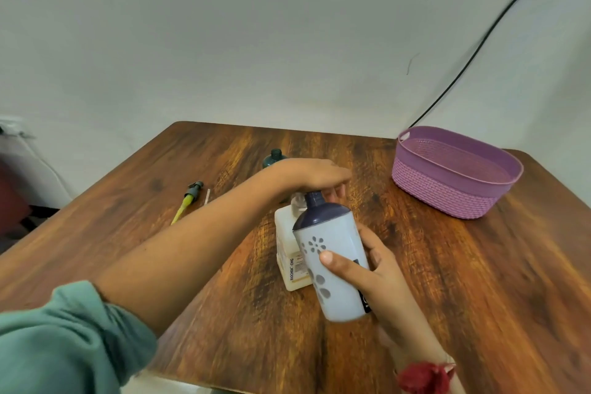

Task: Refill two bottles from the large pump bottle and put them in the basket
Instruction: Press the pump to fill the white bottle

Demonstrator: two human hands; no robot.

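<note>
One bottle's in play here: the white bottle point(332, 262) with the navy top is held off the table and tilted, with its neck right up by the spout of the large pump bottle point(289, 253) standing mid-table. The right hand point(380, 272) is wrapped round its body, thumb across the front. The left hand point(313, 174) arches over the pump head; can't tell if it's gripping or just pressing. I'd hold the neck snug under the spout and pump slowly so nothing dribbles onto the table point(479, 281). The teal bottle point(274, 158) stands just behind, and the basket point(447, 198) is off to the right.
</note>
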